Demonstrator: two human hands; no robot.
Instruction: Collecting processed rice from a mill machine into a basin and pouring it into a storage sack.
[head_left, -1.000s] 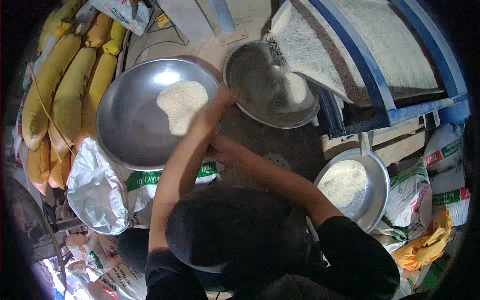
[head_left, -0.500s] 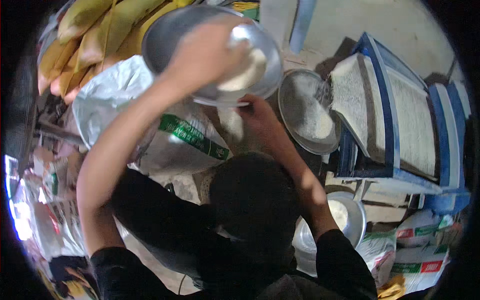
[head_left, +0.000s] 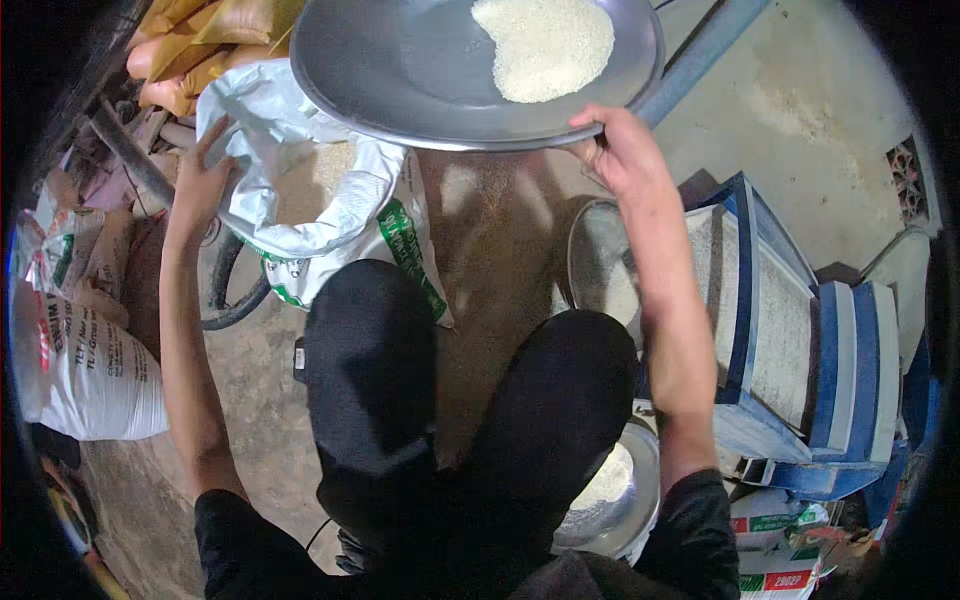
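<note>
My right hand (head_left: 625, 150) grips the near right rim of a wide grey metal basin (head_left: 400, 70), thumb over the edge and fingers beneath. The basin is tilted up at the top of the view. A patch of pale, fine grain (head_left: 550, 50) lies in its right half. On the left, my left hand (head_left: 205, 180) has hold of the rolled edge of an open white woven sack (head_left: 365, 185) with green print. Inside that sack some light brown grain (head_left: 318, 180) shows. The basin's near left rim overhangs the sack's far right edge.
To the right stands a blue-framed sieve machine (head_left: 745, 290), a metal pan (head_left: 595, 265) under its outlet. Another bowl (head_left: 640, 470) with pale grain sits beside my right knee. Filled sacks (head_left: 100, 350) lean at the left; yellow-orange sacks (head_left: 215, 40) are stacked far left.
My left hand has left the basin and moved to the sack's edge. The basin has tilted up, with my right hand on its rim. My head view has shifted, showing both knees.
</note>
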